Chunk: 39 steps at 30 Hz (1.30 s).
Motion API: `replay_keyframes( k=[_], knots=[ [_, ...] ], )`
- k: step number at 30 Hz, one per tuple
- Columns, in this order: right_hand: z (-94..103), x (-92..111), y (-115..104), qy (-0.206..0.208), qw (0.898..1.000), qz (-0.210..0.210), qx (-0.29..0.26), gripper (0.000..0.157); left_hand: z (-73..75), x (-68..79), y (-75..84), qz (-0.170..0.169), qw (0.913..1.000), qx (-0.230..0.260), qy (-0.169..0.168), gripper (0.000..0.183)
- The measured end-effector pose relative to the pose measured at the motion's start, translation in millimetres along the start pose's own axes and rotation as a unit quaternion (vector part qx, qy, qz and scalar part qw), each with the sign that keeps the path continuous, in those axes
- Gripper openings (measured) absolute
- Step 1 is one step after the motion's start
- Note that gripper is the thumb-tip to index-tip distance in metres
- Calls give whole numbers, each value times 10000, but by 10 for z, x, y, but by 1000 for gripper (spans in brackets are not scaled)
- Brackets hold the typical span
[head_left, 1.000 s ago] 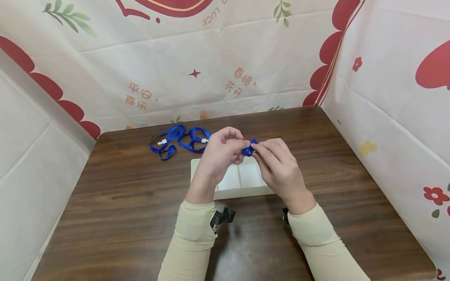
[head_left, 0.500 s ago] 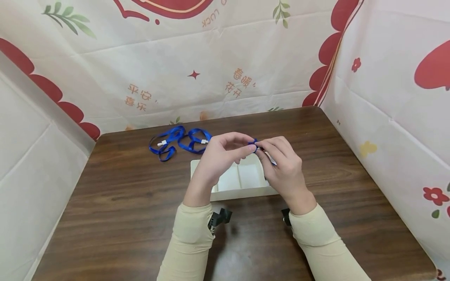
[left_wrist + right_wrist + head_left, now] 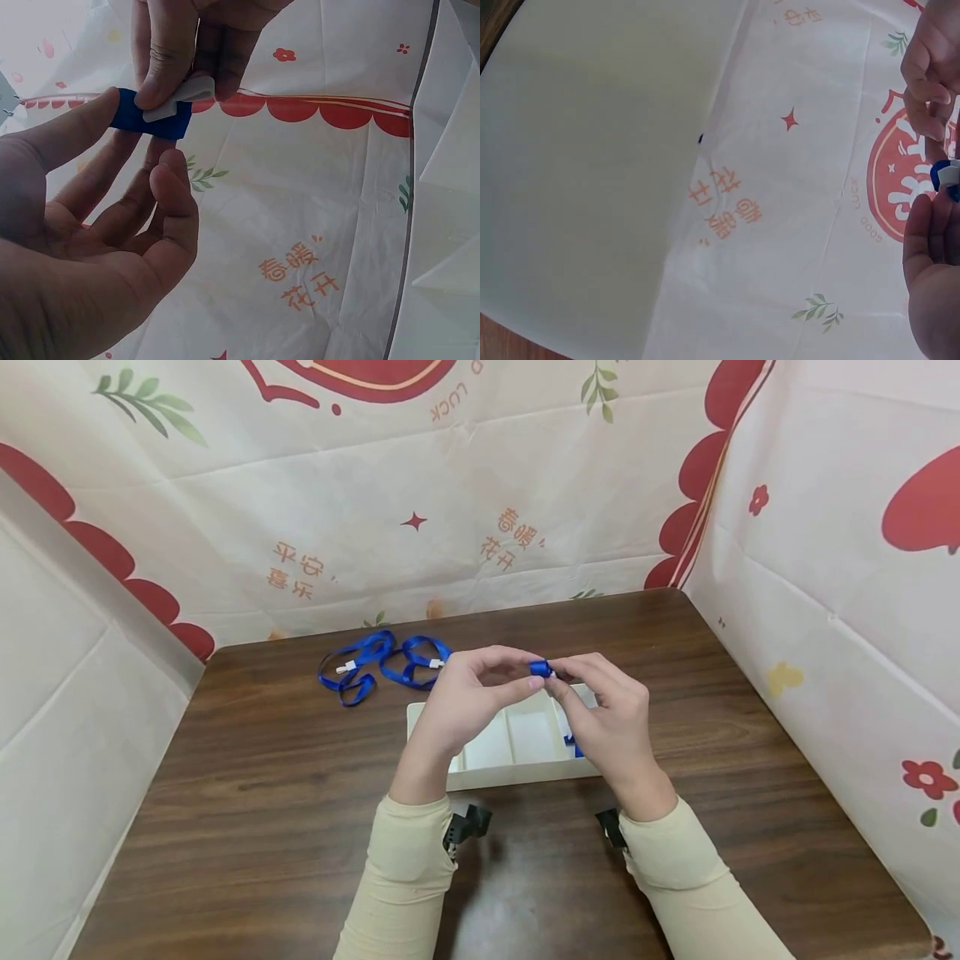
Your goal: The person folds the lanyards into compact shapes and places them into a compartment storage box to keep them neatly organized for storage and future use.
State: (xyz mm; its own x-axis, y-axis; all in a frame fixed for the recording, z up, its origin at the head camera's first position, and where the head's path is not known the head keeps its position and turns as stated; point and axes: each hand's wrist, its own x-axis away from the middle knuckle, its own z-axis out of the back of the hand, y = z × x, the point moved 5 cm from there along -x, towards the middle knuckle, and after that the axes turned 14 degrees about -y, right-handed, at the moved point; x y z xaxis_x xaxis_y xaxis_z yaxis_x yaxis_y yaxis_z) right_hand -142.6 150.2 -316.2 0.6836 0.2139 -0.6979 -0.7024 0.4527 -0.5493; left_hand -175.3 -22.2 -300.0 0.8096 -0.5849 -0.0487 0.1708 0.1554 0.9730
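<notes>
A lanyard wound into a small blue roll is held up between both hands over a white compartment tray. My left hand pinches the roll between thumb and fingertips. From the other side my right hand pinches it too, at its white clip, which lies against the roll in the left wrist view. Only the roll's edge shows in the right wrist view. Something blue lies in the tray's right compartment, partly hidden behind the right hand.
Two loose blue lanyards, one on the left and one on the right, lie behind the tray with white clips. The brown table meets a printed cloth backdrop at the back and a cloth wall at each side.
The left fingers have shifted right and spread round the roll, which turned and now shows a smooth blue side. The right hand moved slightly, uncovering blue material in the tray's right compartment.
</notes>
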Motion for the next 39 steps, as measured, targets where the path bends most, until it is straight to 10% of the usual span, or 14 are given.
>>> replay_keyframes(
  k=[19, 39],
  knots=[
    [0, -15, -35, 83, 9946, -483, -915, 35, 14, -43, -20, 211, 9998, -36, 53, 27],
    [-81, -1, 100, -402, 9867, -1471, -558, 28, 37, -32, -35, -363, 9982, -248, 414, 23]
  ],
)
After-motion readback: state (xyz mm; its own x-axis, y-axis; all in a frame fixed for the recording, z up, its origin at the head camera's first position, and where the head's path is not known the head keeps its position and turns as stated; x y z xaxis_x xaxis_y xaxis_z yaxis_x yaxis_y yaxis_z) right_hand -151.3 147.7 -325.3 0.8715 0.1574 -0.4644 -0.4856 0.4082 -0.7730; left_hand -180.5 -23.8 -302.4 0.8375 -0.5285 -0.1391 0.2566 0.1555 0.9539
